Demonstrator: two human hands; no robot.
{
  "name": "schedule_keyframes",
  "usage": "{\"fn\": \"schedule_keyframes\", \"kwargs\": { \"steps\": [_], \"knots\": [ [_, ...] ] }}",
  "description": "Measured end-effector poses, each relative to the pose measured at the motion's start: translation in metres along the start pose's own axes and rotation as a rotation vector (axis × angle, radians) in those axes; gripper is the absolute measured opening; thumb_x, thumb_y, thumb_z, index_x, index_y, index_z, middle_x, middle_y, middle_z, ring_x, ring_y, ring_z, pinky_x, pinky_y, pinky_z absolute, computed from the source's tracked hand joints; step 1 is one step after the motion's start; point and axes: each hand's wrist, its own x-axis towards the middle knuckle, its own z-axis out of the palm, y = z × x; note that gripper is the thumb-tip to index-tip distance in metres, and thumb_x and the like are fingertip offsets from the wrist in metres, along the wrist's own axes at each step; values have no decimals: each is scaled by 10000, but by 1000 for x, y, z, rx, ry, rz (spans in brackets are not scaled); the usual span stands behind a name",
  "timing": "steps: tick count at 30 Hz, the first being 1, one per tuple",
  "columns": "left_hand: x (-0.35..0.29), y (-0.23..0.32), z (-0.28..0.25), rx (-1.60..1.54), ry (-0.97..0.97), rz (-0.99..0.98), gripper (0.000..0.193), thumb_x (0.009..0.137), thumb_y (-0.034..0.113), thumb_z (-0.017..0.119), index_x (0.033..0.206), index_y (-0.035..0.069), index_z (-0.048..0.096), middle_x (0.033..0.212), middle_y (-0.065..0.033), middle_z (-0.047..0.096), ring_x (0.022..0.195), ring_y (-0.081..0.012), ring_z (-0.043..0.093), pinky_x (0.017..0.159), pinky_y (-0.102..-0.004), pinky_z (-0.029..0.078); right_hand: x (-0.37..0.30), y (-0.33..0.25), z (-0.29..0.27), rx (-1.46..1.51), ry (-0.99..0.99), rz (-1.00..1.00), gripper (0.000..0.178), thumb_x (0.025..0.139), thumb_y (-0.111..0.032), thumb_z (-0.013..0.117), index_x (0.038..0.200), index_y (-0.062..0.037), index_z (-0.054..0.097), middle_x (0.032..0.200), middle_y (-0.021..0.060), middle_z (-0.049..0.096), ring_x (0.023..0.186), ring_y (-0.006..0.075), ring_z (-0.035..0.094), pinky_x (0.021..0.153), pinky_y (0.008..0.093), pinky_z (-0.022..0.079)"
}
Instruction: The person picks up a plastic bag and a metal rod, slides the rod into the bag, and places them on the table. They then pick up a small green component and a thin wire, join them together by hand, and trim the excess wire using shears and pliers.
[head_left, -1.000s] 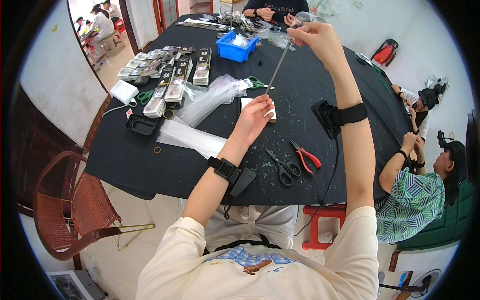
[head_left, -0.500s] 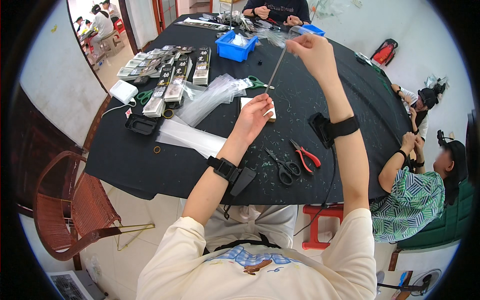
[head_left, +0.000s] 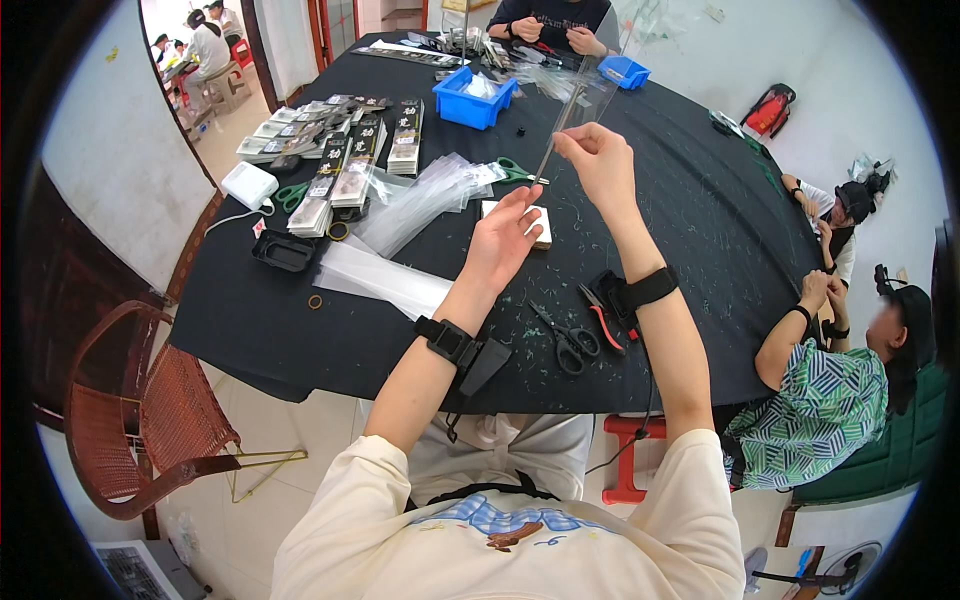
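My left hand point(head_left: 503, 240) is closed at the fingertips on the lower end of a thin grey strip point(head_left: 546, 160). Higher up, my right hand point(head_left: 600, 165) pinches the same strip. Around its upper part is clear plastic film, slanting up and away to the right. Below my left hand lies a small white block point(head_left: 543, 230). Clear plastic sleeves point(head_left: 420, 210) are spread to its left, with green-handled scissors point(head_left: 518, 173) at their far end. Nearer me are black scissors point(head_left: 568, 342) and red-handled pliers point(head_left: 606, 325), partly covered by my right wrist device.
Stacks of dark-labelled packages point(head_left: 358, 170) stand at the left, near a white plug-in box point(head_left: 248, 185) and a black tray point(head_left: 283, 250). Farther off are two blue bins point(head_left: 474, 108) and a co-worker's hands. Other people sit at the right edge; a wicker chair point(head_left: 185, 415) stands left.
My right hand has moved down and slightly left along the strip, nearer my left hand. More clear film now shows above it. My left hand has barely moved.
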Motion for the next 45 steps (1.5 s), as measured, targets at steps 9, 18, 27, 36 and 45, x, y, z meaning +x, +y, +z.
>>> {"fn": "schedule_keyframes", "kwargs": {
  "steps": [9,18,27,36,45],
  "knots": [
    [2,0,-7,-33,150,91,247,827,193,467,1033,62,502,1025,-34,535,825,-155,513,738,-308,403,-33,58,35,88,-96,117,169,711,-130,663,771,27,646,703,131,653,641,152,633,591,266,481],
    [-1,2,-12,17,202,112,246,819,209,468,1019,73,511,965,-10,533,801,-139,509,718,-298,397,-25,67,25,-113,-284,173,434,706,-262,701,1004,17,555,924,165,624,830,218,620,701,303,488],
    [0,2,-11,20,192,93,238,811,205,477,1005,72,516,936,-12,535,771,-139,499,697,-295,391,29,-22,-22,-107,90,-251,276,762,-220,638,885,28,623,743,129,648,685,180,634,636,272,484],
    [-3,-2,-13,12,182,59,248,806,209,480,1007,68,519,932,-19,536,769,-149,499,696,-291,391,29,-31,-26,-150,173,-291,177,748,-164,628,789,6,651,654,115,633,598,150,612,569,260,464],
    [-1,-6,-6,18,180,29,257,801,207,473,1008,61,518,921,-26,535,784,-154,493,691,-290,388,13,-122,-97,63,495,-537,160,812,-116,565,900,-13,652,792,28,630,682,65,513,597,199,400]
  ]
}}
